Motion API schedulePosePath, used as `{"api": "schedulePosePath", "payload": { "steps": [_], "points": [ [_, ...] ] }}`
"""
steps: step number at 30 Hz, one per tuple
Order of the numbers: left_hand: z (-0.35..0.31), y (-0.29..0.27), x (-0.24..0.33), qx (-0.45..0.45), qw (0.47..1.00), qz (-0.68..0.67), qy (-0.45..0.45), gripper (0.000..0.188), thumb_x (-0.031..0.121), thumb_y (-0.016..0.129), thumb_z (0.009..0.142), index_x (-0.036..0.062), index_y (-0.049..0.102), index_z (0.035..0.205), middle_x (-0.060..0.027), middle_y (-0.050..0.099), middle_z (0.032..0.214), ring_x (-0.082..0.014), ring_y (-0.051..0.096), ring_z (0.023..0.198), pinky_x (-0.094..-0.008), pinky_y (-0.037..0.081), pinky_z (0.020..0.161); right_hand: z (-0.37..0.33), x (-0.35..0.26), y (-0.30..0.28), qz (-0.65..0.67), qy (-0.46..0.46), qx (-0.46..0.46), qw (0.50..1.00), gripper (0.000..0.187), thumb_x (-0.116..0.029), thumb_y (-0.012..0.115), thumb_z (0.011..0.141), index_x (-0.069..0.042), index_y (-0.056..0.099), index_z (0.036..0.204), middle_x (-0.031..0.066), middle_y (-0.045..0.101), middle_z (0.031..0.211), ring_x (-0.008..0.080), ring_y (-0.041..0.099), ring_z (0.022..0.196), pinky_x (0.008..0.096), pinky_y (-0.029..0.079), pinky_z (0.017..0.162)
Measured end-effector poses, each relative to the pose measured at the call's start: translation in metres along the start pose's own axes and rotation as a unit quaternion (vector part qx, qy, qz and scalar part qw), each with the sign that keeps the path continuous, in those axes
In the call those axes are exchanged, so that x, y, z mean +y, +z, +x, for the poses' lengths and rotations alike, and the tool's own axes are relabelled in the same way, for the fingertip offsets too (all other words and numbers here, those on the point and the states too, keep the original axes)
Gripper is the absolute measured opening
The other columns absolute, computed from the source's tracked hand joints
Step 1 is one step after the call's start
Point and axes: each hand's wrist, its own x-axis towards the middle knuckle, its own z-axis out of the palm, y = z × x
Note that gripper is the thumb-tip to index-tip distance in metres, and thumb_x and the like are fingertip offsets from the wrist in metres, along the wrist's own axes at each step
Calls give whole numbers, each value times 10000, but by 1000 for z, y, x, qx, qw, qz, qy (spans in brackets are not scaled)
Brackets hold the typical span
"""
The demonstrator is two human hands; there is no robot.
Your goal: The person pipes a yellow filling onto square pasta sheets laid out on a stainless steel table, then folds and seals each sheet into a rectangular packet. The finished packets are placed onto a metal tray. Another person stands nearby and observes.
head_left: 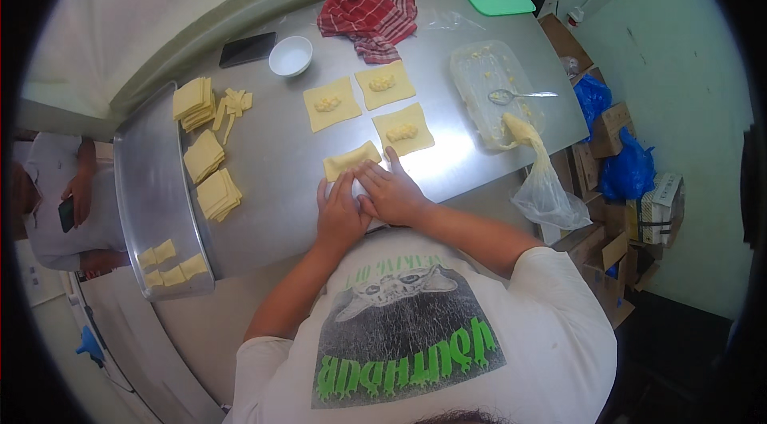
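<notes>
My left hand (339, 212) and my right hand (393, 192) lie side by side at the table's near edge. Their outstretched fingertips press on the near side of a folded pastry (349, 159), and my fingers hide part of it. Neither hand grips anything. Just beyond it lie three flat dough squares, each topped with a pale yellow chunky filling: one at the right (403, 128), one at the far left (331, 104) and one at the far right (385, 85).
Stacked dough sheets (218, 194) and trimmings (232, 108) lie left, beside a metal tray (169, 192) with small pastries. Farther back are a white bowl (290, 56), phone (249, 49) and red checked cloth (367, 20). Right: a filling container (471, 96), spoon (523, 95) and plastic bag (550, 192).
</notes>
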Motion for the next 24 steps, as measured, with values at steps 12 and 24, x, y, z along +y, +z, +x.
{"api": "schedulePosePath", "payload": {
  "steps": [12,24],
  "points": [
    [11,-24,-27,-57,990,89,-98,833,317,608,907,-136,265,1517,-282,267,1621,-473,189,1522,-720,85,1172,21,17,-12,-106,116,-84,984,783,-490,517,965,91,431,1483,227,330,1622,377,161,1564,762,49,1164],
    [21,-33,-19,-101,985,72,-123,836,242,613,906,-85,210,1562,-246,329,1613,-388,264,1530,-672,56,1201,36,17,-25,-135,86,-102,982,731,-433,546,946,85,468,1456,222,422,1551,359,280,1511,713,90,1188]
  ]
}}
